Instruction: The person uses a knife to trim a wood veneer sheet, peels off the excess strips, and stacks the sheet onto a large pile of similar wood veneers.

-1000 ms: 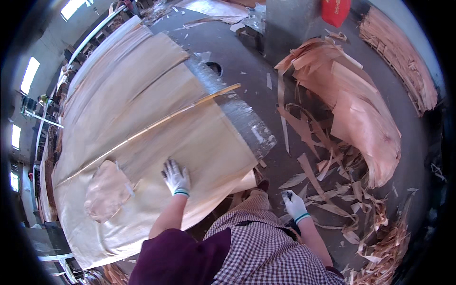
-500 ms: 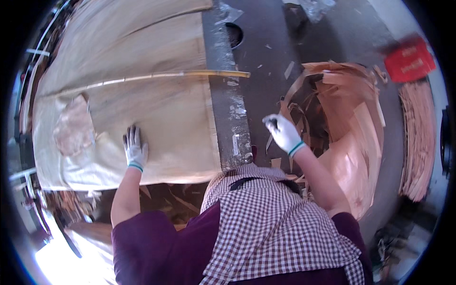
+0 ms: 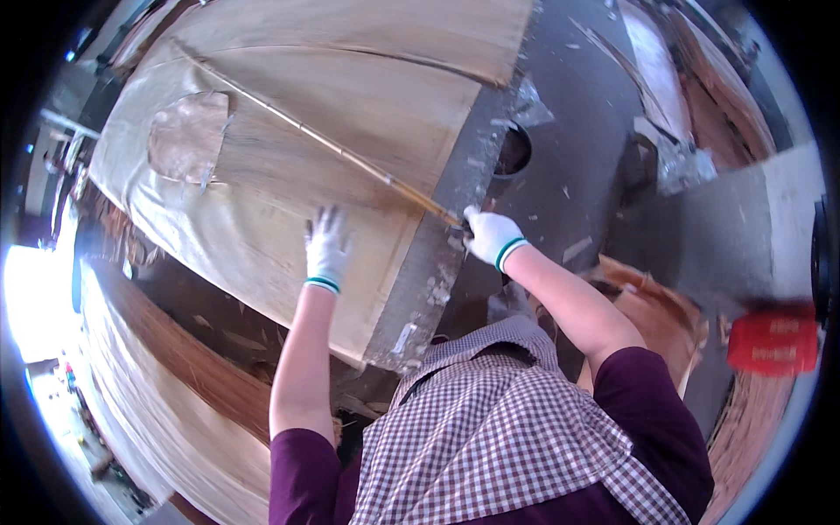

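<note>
A broad stack of pale wood veneer sheets (image 3: 385, 219) lies before me. Across it slants a long thin bamboo stick (image 3: 341, 150), its near end jutting past the veneer's right edge. My right hand (image 3: 493, 238), in a white glove with a green cuff, is closed around that end; part of the grip is hidden behind the fingers. My left hand (image 3: 328, 248), gloved the same way, is over the veneer with fingers spread, holding nothing. A ragged pinkish-brown veneer piece (image 3: 188, 138) lies on the sheet farther left.
A worn grey strip (image 3: 420, 289) borders the veneer on the right. Beyond it are a dark round container (image 3: 514, 149) and clear plastic film (image 3: 691, 166). At right stand loose brown veneer (image 3: 652, 306) and a red box (image 3: 773, 339). Another veneer stack (image 3: 175, 367) is at lower left.
My right hand has moved up from beside the veneer scraps and taken hold of the bamboo stick's end. My left hand has shifted across the sheet, and the view has turned.
</note>
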Available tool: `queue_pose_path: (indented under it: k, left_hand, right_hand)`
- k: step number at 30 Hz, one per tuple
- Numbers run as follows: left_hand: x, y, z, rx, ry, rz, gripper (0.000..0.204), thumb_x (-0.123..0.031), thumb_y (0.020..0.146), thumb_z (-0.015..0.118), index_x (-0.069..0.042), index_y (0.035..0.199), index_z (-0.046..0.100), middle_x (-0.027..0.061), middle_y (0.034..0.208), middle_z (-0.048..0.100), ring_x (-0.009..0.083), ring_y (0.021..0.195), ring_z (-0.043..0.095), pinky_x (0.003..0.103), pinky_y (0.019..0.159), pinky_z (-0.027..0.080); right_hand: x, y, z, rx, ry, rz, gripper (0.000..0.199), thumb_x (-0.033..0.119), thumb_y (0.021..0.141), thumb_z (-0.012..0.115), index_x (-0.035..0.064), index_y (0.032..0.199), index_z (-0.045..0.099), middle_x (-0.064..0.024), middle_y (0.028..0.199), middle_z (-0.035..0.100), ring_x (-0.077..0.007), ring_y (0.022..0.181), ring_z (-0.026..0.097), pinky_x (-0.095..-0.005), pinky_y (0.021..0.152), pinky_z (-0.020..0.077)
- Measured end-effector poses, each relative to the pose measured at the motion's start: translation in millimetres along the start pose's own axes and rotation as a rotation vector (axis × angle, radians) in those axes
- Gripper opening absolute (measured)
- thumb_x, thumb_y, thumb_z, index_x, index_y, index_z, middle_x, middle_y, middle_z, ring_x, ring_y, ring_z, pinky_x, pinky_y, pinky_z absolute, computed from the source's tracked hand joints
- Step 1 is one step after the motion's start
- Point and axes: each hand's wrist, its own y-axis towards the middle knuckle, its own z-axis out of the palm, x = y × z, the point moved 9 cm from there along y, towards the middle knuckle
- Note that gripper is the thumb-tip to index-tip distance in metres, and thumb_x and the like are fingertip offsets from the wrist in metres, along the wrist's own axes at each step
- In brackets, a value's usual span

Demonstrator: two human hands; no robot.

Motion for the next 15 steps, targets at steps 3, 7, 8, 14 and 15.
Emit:
queue_pose_path:
  k: [3,7,8,14,15]
  left_hand:
    - [-78.8,20.3,4.0,-0.006,-0.046,-0.034,0.051,-0.029,0.084,0.06,-0.012,0.131,0.05,0.0101,0.146,0.036,0.0334,0.138,0.025,0.051,0.114,0.014]
    - [-150.1,83.8,19.2,-0.035,-0.093,-0.203,0.06,-0.032,0.084,0.06,-0.009,0.137,0.042,0.0135,0.148,0.032,0.0348,0.139,0.023,0.052,0.114,0.012]
    - [-161.4,104.3,20.8,-0.063,-0.116,-0.261,0.064,-0.034,0.084,0.06,-0.009,0.139,0.039,0.014,0.149,0.03,0.0348,0.14,0.021,0.052,0.114,0.011]
    - [-199.1,189.0,40.1,0.133,0.157,-0.511,0.077,-0.051,0.084,0.056,-0.013,0.145,0.03,0.0137,0.153,0.02,0.035,0.141,0.018,0.054,0.113,0.013]
    - [-198.9,195.1,41.1,0.148,0.134,-0.507,0.07,-0.049,0.085,0.055,-0.013,0.142,0.035,0.0127,0.152,0.023,0.0336,0.14,0.02,0.054,0.113,0.014]
  right_hand:
    - [6.2,-2.7,-31.5,0.11,0.062,-0.206,0.031,0.029,0.079,0.058,0.0028,0.095,0.06,-0.0201,0.089,0.066,-0.0358,0.086,0.064,-0.0458,0.076,0.0494]
    - [-38.6,9.3,-77.0,0.038,0.438,-0.297,0.025,0.025,0.079,0.058,0.0038,0.093,0.06,-0.0213,0.08,0.063,-0.0383,0.078,0.061,-0.0435,0.069,0.0474]
    - [-47.8,5.1,-99.5,0.012,0.663,-0.317,0.016,0.015,0.08,0.061,0.0,0.083,0.056,-0.0131,0.065,0.053,-0.0181,0.061,0.054,-0.0329,0.061,0.0439]
    - [-179.6,-19.3,-168.7,-0.019,0.773,-0.366,0.009,0.007,0.081,0.065,0.0002,0.084,0.058,-0.0027,0.068,0.05,-0.0085,0.063,0.046,-0.0262,0.06,0.0429]
    - [-204.4,-20.7,-175.0,0.013,0.845,-0.235,0.01,0.007,0.081,0.066,0.0005,0.085,0.059,-0.0006,0.07,0.051,-0.0079,0.063,0.047,-0.0255,0.06,0.0428]
